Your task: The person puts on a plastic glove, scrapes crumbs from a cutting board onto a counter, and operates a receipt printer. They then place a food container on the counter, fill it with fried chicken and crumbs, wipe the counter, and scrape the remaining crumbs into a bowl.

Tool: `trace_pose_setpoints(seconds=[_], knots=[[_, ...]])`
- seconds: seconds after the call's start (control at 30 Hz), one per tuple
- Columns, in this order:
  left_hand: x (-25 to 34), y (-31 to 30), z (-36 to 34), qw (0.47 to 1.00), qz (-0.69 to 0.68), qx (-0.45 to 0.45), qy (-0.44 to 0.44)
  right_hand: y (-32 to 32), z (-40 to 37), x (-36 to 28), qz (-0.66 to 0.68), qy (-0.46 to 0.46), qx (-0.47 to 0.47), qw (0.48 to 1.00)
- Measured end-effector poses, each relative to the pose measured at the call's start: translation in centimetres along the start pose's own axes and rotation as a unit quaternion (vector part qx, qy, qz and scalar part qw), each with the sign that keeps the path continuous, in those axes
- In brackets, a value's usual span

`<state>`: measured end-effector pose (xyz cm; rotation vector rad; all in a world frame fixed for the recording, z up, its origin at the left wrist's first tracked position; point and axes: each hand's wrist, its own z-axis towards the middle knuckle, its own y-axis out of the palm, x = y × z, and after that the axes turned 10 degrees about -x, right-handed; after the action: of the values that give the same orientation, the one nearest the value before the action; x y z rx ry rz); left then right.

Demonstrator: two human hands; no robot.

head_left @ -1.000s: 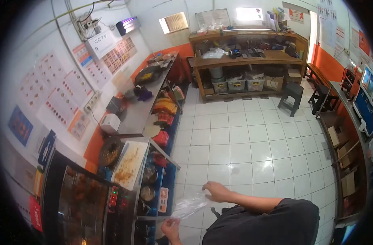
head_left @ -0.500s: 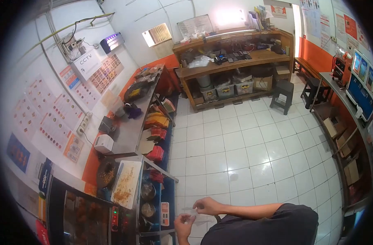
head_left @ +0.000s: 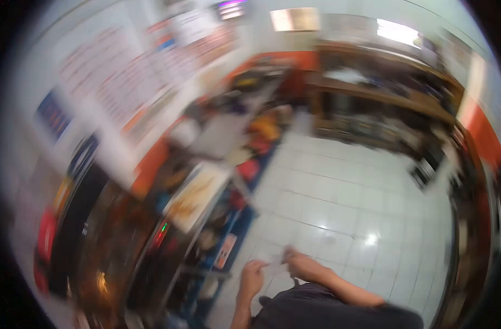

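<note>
Faintly, clear bag [head_left: 276, 259] (contents unclear)

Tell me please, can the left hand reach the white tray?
Probably yes, perhaps with a step: the white tray lies uncovered, forward and left of the left hand, and nothing seems to block it, though blur makes distance unsure.

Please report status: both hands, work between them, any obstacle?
Left hand, right hand near each other, not touching. Grip contents too blurred to confirm. White tray off to the left.

A small food shop, with a glowing display cabinet [head_left: 110, 241] and wall posters [head_left: 110, 77].
</note>
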<state>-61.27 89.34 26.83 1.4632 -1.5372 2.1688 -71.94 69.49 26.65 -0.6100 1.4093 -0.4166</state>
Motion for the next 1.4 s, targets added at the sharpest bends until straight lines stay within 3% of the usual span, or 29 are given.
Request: trace_pose_setpoints(seconds=[0.03, 0.07, 0.13, 0.17, 0.2, 0.27, 0.3, 0.4, 0.47, 0.57, 0.63, 0.7, 0.8, 0.97, 1.03, 1.33, 1.4], knots=[[0.7, 0.0, 0.1, 1.0, 0.009, 0.013, 0.009, -2.0, -0.4, -1.4, -0.012, 0.022, -0.051, 0.998], [1.3, -0.2, -0.1, 1.0, -0.007, 0.008, -0.022, -2.7, -1.6, -2.1, 0.059, 0.052, -0.02, 0.997], [0.5, 0.2, -1.0, 0.999, -0.005, 0.023, -0.032, -4.4, -3.8, -2.6, -0.014, 0.147, -0.104, 0.984], [0.7, -0.3, -1.0, 0.999, -0.008, 0.026, -0.032, -3.9, -5.7, 1.3, -0.112, 0.104, -0.156, 0.976], [0.5, -0.4, -1.4, 0.998, -0.026, 0.037, -0.047, -4.0, -7.4, 3.1, -0.12, 0.125, -0.223, 0.959], [0.2, -0.5, -2.3, 0.993, -0.05, 0.068, -0.083, -6.0, -6.7, 0.4, -0.08, 0.239, -0.406, 0.879], [0.0, -0.7, -2.6, 0.993, -0.059, 0.043, -0.097, -6.1, -7.1, 1.0, 0.018, 0.226, -0.402, 0.887], [-0.5, -0.6, -3.8, 0.989, -0.084, 0.02, -0.118, -6.0, -6.6, 0.4, 0.017, 0.178, -0.435, 0.883], [-0.8, -0.7, -4.2, 0.988, -0.097, 0.017, -0.12, -5.5, -6.1, 0.7, 0.106, 0.373, -0.434, 0.813], [-0.9, -1.0, -4.3, 0.986, -0.117, 0.011, -0.118, -5.8, -5.8, -0.1, 0.047, 0.319, -0.441, 0.838], [-1.0, -1.3, -4.3, 0.987, -0.12, 0.005, -0.111, -6.5, -5.4, -1.9, 0.028, 0.312, -0.468, 0.827], [-1.0, -1.6, -4.1, 0.987, -0.119, 0.006, -0.108, -7.9, -6.7, -5.7, 0.03, 0.058, -0.325, 0.944], [-1.3, -1.7, -4.0, 0.987, -0.119, 0.002, -0.104, -8.1, -5.9, -7.0, 0.025, 0.023, -0.307, 0.951], [-1.6, -1.9, -3.8, 0.989, -0.104, 0.017, -0.1, -6.9, -3.9, -5.6, -0.014, 0.15, -0.412, 0.898], [-1.6, -2.1, -3.9, 0.987, -0.11, -0.018, -0.113, -6.6, -3.5, -5.1, -0.023, 0.169, -0.433, 0.885], [-2.0, -1.7, -4.0, 0.988, -0.118, 0.007, -0.097, -5.7, -2.6, -4.4, -0.046, 0.197, -0.471, 0.859], [-2.0, -1.9, -4.1, 0.988, -0.117, -0.008, -0.102, -6.1, -2.4, -5.8, -0.071, 0.142, -0.444, 0.882]])
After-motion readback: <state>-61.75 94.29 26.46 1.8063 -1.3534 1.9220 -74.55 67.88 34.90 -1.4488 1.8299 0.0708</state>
